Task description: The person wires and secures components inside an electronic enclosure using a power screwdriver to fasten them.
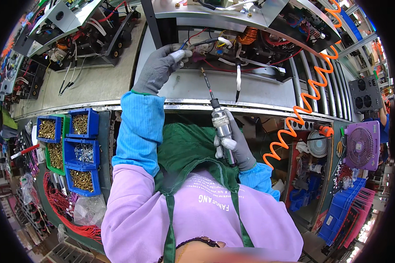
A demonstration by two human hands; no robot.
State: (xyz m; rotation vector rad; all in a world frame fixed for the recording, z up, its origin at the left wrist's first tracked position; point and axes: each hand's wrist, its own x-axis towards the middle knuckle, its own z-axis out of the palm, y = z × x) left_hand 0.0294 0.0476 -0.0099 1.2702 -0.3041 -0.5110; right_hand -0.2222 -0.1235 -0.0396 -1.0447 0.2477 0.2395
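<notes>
While a person in a lilac top, green apron and blue sleeve covers leans over a workbench (96,83), an open metal chassis (232,83) lies across the bench ahead, its upper part packed with wiring (250,52), a copper coil (249,34) and white connectors. An orange coiled air hose (303,109) loops down over the right side of the chassis. At far right stands a purple desk fan (360,145), with a smaller white fan (317,143) beside it.

Below the bench edge on the left sit blue parts bins (77,149) in a cluster. Four hold brass-coloured screws; the middle one (84,153) holds silver screws. Red wire bundles (61,206) lie beneath them.

Both hands wear grey gloves with white fingertips. The right hand (232,147) is wrapped tightly around a silver pneumatic screwdriver (221,125), held upright near the chest, its thin bit (207,83) pointing up toward the chassis floor without touching it. The left hand (162,65) reaches forward into the chassis, fingertips pinched together on the wires at the left end of the wiring; what exactly they pinch is too small to tell.
</notes>
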